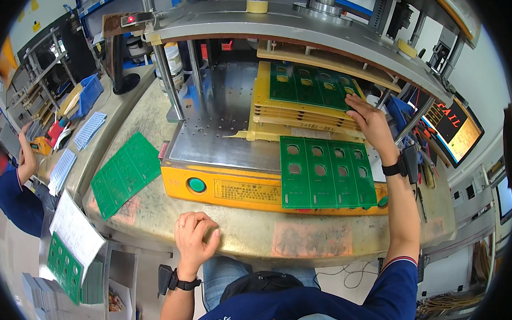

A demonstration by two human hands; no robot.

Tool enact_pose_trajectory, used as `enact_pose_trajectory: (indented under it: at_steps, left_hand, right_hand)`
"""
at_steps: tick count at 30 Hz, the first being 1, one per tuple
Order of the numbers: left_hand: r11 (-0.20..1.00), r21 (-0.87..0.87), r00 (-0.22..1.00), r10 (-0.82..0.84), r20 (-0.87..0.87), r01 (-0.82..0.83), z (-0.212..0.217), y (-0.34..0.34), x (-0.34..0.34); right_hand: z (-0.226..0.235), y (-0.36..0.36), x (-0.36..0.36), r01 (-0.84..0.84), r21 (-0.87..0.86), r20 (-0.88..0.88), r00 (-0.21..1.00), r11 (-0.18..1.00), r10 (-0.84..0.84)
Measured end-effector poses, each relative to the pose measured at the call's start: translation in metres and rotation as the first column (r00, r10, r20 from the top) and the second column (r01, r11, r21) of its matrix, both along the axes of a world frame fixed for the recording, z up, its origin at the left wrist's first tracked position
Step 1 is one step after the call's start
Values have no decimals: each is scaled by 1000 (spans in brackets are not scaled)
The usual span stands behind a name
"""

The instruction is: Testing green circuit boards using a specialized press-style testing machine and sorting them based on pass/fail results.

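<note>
A green circuit board [322, 90] with round cutouts lies on the stacked yellow test fixture [261, 102], under the press's upper plate. My right hand [366, 116] holds that board's right edge, its fingertips on the corner. In front of the fixture, a second green circuit board [328, 182] lies across the front edge of the machine. My left hand [195, 238] hovers at or rests on the near table edge, fingers loosely curled and nothing visible in them. A third green board [126, 174] lies on the table to the left.
Metal posts [167, 83] carry the upper plate [214, 28]. A green button [196, 185] sits on the yellow machine front. At right stands a lit monitor [454, 129]. Papers [77, 230] and another board [65, 267] lie lower left. A person [14, 193] works at far left.
</note>
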State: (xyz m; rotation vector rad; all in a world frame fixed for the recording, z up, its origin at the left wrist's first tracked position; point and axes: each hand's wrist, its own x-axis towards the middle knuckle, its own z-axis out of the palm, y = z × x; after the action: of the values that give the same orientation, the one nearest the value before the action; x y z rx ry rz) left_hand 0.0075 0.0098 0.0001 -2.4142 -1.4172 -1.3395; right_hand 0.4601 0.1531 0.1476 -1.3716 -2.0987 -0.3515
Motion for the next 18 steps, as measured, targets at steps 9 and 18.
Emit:
enact_pose_trajectory:
  at_steps: [9, 18]
  left_hand:
    - [1000, -17, 1000, -19, -4, 19, 1, 1, 4]
    - [998, -47, 999, -35, 15, 36, -1, 2, 3]
  right_hand:
    - [26, -2, 7, -72, -166, 102, 991, 983, 90]
    - [23, 6, 17, 4, -158, 203, 979, 987, 29]
